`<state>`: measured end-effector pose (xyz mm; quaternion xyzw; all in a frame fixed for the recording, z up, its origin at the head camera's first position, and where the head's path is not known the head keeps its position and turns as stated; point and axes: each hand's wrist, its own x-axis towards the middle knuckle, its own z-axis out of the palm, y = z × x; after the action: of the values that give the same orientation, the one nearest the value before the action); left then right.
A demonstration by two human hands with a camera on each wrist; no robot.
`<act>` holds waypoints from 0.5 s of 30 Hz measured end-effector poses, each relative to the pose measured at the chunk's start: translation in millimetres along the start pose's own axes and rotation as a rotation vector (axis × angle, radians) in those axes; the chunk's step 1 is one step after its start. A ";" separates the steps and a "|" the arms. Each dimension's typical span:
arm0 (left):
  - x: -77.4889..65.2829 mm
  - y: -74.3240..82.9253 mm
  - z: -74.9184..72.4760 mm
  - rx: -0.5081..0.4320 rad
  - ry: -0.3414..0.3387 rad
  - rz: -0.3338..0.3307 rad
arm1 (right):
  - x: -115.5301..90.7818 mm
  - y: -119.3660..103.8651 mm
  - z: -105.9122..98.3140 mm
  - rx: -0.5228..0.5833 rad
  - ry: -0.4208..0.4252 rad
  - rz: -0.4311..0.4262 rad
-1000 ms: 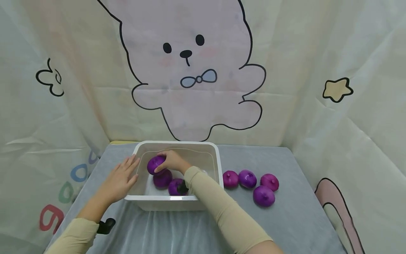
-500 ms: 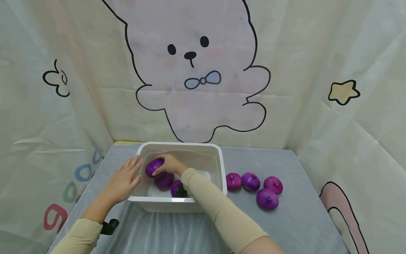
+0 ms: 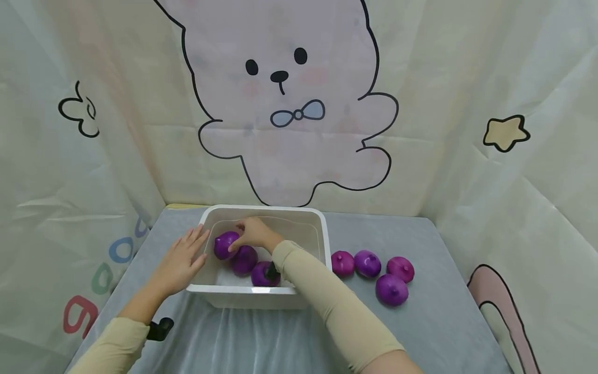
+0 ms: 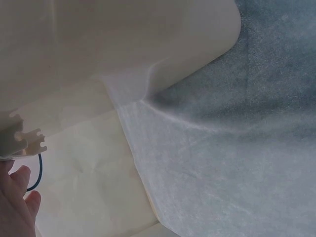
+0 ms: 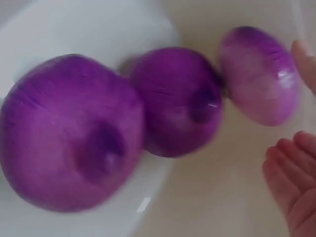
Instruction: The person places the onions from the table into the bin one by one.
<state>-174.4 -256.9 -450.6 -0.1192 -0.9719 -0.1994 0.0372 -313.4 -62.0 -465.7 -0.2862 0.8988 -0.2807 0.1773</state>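
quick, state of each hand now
Left hand: open, by the white rectangular plastic bin.
Right hand: open, holding nothing, beside a round glossy purple onion.

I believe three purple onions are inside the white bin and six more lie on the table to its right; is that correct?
Not quite: the head view shows four onions, not six, on the table right of the white bin. The three inside it are correct.

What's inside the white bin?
In the head view, the white bin holds three purple onions, with the right hand at the leftmost. The right sleeve covers the near right corner, so anything there cannot be seen.
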 end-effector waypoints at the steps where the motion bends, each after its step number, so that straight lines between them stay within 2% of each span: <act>1: 0.5 0.4 -0.5 -0.004 0.004 0.005 | -2.8 1.2 -6.4 0.007 0.010 0.004; 6: 2.1 0.3 -2.6 0.002 0.001 0.015 | -25.6 12.0 -46.8 0.138 0.045 0.007; 11: 3.3 0.9 -2.2 -0.011 -0.025 0.008 | -65.0 31.1 -92.7 0.320 0.096 0.045; 15: 2.6 -0.3 -0.8 -0.017 -0.028 0.013 | -98.6 56.0 -116.9 0.425 0.186 0.055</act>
<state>-177.0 -256.9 -449.6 -0.1283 -0.9698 -0.2058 0.0240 -316.4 83.6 -393.0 -0.1908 0.8394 -0.4840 0.1576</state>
